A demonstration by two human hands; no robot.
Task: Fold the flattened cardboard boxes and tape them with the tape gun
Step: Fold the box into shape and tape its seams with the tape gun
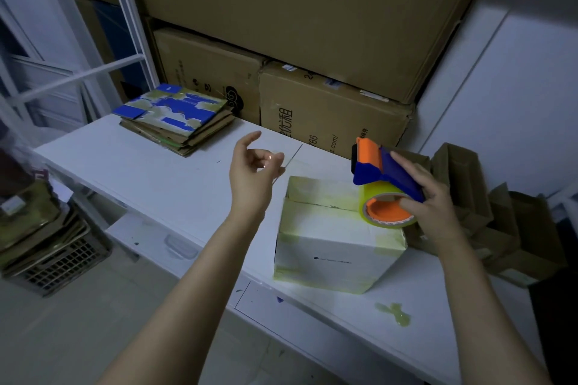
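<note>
the left hand (253, 166) is raised over the white table (150, 184), palm turned right, forefinger up and the other fingers loosely curled. a faint clear film glints at its fingertips, but i cannot tell if they pinch it. the right hand (434, 200) grips the tape gun (384, 175), fingers across its blue cover and thumb at the orange core. the gun hangs over the far right corner of the folded white box (328, 244), its long axis running near-right to far-left, the orange head pointing far-left. the flattened boxes (175, 112) lie stacked far left. the right wrist partly hides the brown cartons (500, 228).
</note>
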